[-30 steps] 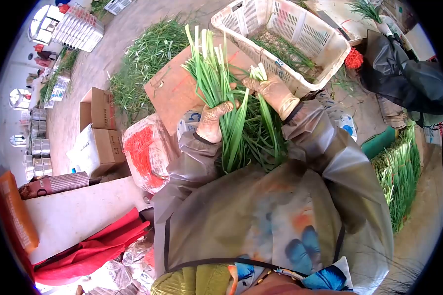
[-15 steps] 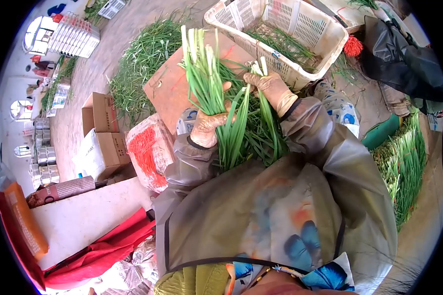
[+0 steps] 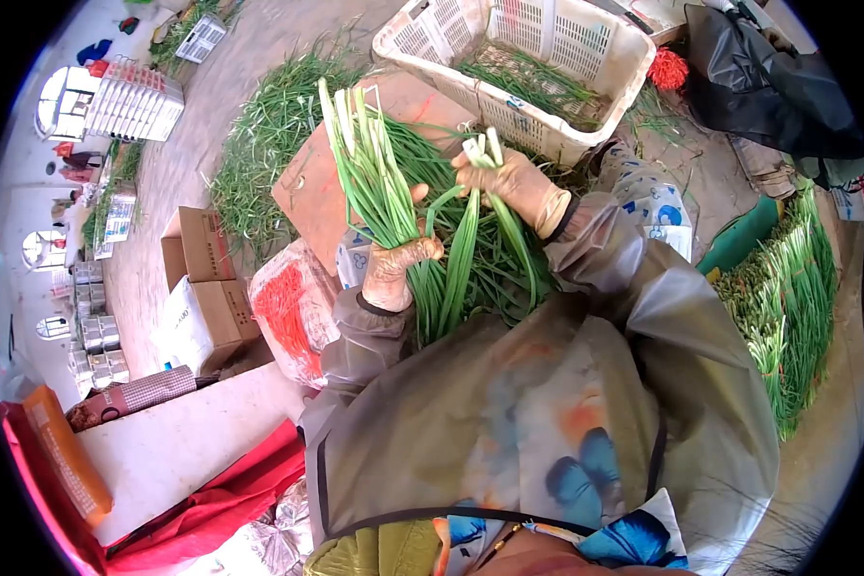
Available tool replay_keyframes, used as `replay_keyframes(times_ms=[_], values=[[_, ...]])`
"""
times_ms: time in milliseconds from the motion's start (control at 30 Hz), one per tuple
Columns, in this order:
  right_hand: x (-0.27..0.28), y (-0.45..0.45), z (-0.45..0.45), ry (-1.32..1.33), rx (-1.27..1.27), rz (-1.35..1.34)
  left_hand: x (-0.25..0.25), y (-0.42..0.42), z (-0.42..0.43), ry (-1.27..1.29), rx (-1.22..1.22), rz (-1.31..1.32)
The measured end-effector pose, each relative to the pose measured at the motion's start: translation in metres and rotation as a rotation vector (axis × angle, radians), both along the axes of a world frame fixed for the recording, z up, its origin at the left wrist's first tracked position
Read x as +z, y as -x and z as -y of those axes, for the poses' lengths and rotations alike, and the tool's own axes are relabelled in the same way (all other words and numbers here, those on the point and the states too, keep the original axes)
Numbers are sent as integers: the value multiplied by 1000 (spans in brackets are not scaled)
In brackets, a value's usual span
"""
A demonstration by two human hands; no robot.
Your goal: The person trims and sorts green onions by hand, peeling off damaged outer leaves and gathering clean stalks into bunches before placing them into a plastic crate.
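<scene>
My left hand (image 3: pixel 394 271), in a stained tan glove, is wrapped round a thick bunch of chive-like greens (image 3: pixel 374 182), long leaves with pale stem ends pointing up and away from me. To its right, my gloved right hand (image 3: pixel 516 190) is closed on a few more stalks (image 3: pixel 486 152) of the same greens; their pale ends stick out above the fingers and their leaves hang below. Loose greens (image 3: pixel 490 278) lie on my lap beneath both hands. Beyond the bunch is a brown board (image 3: pixel 307 192).
A white plastic crate (image 3: pixel 547 130) with some greens stands ahead. Piled greens (image 3: pixel 259 173) lie on the floor to the left, near a cardboard box (image 3: pixel 211 312) and red ties (image 3: pixel 288 298). Stacked, tied bundles (image 3: pixel 787 317) stand at right, below black plastic sheeting (image 3: pixel 768 86).
Both hands have shifted slightly left in view, still holding their stalks. The left bunch leans further left, and the right-hand stalks sit a little lower. The whole view has shifted slightly.
</scene>
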State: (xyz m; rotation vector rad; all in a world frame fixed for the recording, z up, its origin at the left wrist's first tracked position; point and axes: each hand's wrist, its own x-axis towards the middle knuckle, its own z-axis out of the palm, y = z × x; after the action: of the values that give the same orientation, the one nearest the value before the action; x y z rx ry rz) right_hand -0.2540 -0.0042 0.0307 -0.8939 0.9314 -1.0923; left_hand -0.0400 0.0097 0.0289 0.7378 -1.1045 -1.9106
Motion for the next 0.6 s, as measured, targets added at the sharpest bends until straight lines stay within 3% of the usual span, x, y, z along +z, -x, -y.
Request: replay_keyframes(times_ms=[67, 167, 200, 267, 333, 400, 467, 567, 600], values=[[-8, -3, 0, 143, 107, -55, 3, -1, -2, -6, 38, 4], [0, 12, 1, 304, 215, -253, -1, -10, 0, -23, 13, -209], [-10, 19, 5, 380, 165, -320, -5, -17, 6, 22, -99, -341], [-19, 43, 16, 385, -89, -544, -1, -32, 8, 64, -189, -290], [-39, 83, 39, 26, -347, -257, 8, -41, 4, 55, -236, -163], [-23, 113, 38, -179, -463, -274, 37, -24, -12, -23, -112, -80], [-16, 113, 33, -75, -447, -192, 40, -6, -17, 8, -46, -124], [9, 77, 11, 140, -104, -366, 24, -1, -8, -79, -70, -106], [15, 68, 4, 190, 44, -276, 15, -1, -4, -148, -67, -144]])
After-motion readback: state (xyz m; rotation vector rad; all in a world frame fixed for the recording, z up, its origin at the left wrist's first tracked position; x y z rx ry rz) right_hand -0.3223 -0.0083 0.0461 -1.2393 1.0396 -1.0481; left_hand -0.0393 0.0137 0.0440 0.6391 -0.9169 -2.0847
